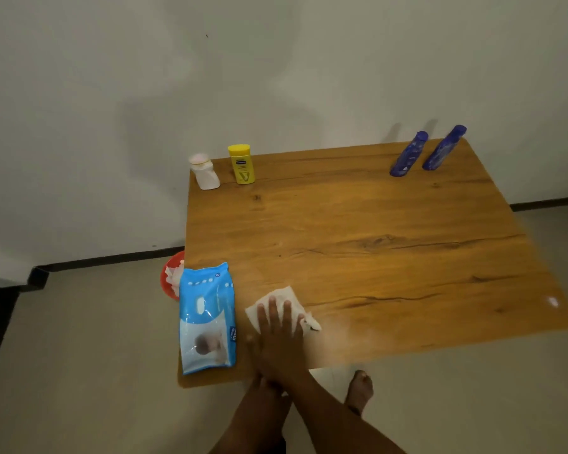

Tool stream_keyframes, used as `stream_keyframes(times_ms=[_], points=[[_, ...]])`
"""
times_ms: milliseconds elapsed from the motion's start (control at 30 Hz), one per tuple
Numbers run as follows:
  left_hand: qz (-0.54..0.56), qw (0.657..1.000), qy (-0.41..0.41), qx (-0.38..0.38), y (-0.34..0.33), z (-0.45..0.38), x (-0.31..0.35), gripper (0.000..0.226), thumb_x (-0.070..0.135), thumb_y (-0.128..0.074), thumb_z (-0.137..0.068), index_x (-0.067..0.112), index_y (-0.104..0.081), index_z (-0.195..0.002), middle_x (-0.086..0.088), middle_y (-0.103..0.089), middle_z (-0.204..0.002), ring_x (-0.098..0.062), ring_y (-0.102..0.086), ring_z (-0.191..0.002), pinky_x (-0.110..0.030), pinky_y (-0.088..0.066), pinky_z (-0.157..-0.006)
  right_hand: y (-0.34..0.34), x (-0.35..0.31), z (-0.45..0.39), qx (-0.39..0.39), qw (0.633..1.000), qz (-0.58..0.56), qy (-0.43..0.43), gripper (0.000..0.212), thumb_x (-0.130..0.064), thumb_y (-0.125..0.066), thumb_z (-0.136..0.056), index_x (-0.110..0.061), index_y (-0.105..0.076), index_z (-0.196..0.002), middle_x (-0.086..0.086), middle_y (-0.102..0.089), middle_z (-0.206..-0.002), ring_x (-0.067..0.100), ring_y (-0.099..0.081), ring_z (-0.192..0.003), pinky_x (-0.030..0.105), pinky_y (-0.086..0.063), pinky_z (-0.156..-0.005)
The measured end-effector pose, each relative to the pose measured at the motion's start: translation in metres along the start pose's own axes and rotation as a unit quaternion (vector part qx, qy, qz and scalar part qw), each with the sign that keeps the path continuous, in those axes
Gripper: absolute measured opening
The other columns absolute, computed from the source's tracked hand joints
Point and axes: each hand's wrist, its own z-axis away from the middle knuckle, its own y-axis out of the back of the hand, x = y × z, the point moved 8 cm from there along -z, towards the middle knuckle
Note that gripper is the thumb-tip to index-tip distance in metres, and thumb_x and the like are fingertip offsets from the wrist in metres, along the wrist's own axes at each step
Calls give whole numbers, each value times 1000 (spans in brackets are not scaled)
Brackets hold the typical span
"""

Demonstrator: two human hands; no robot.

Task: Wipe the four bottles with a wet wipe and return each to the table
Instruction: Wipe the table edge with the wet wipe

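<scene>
Head view: your right hand (281,335) lies flat, fingers straight, on the wet wipe (281,304); your left hand is hidden. Reaching far could tip the yellow bottle (242,164).

On table (374,244): two bottles (223,167) upright at far-left corner, side by side; two more bottles (428,152) at far-right corner, side by side, well apart from first pair. At near-left edge: wipes pack (207,317), with wipe (279,306) just right of it, under right hand (281,335). On floor left of table, behind pack: bowl (171,276)
</scene>
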Motion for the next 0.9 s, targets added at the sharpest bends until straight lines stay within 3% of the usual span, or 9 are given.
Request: stream_keyframes(times_ms=[133,267,333,433,533,600,700,800,900], points=[[-96,990,-97,-24,-2,15,7,7,40,-77,-58,37,-74,-64,5,-62,-136,-17,-66,-118,-55,-50,-95,27,76,14,11,998,18,-59,69,-60,-14,-96,-29,5,-155,-3,17,-160,28,16,-149,61,1,-118],[-101,988,-108,-36,4,19,9,39,51,-89,-27,36,-70,-57,-2,-64,-135,-18,-62,-123,-49,-57,-79,68,212,70,62,956,-21,-286,72,-65,-4,-93,-29,16,-153,2,19,-163,29,19,-148,60,3,-117],[-58,990,-114,-60,13,18,12,38,48,-88,-39,35,-73,-71,-7,-50,-149,-19,-41,-137,-55,-50,-91,66,219,85,60,943,-48,-324,76,-67,-10,-94,-28,16,-153,4,19,-163,30,20,-148,62,2,-117],[-3,990,-141,-18,18,16,13,19,25,-66,-86,17,-68,-104,-1,0,-165,-20,-3,-152,-50,-16,-119,38,153,80,48,950,-76,-300,84,-72,-9,-91,-22,20,-151,5,31,-157,30,28,-145,58,14,-116],[55,995,-86,6,30,10,6,30,25,-62,-89,18,-64,-118,4,-38,-155,-23,-45,-136,-28,-33,-110,8,62,64,24,981,-90,-172,89,-77,11,-81,-23,17,-152,0,34,-154,28,30,-144,55,17,-114],[68,996,-51,25,36,11,-3,38,24,-58,-95,16,-58,-132,3,-51,-145,-16,-53,-127,-21,-38,-103,-4,35,59,0,988,-107,-112,94,-76,18,-75,-27,11,-155,-6,32,-156,24,30,-144,56,11,-118],[104,993,-36,42,46,25,-12,27,21,-80,-73,19,-72,-98,9,-60,-136,-7,-58,-122,-12,-41,-96,0,60,67,4,994,-72,-82,80,-72,4,-89,-28,9,-155,-10,28,-157,23,26,-147,55,8,-118],[99,994,-39,14,34,32,-15,51,25,-96,-21,32,-63,-58,15,-73,-111,-4,-73,-95,-13,-53,-76,21,146,85,46,985,-44,-162,74,-66,-14,-96,-28,11,-155,-7,27,-158,24,23,-148,56,9,-118],[146,989,-12,12,22,27,-21,54,14,-92,-20,34,-58,-57,14,-73,-112,-5,-72,-95,-12,-52,-78,57,247,106,71,956,-29,-285,79,-71,-7,-91,-28,17,-153,-4,26,-160,24,24,-147,60,10,-116]])
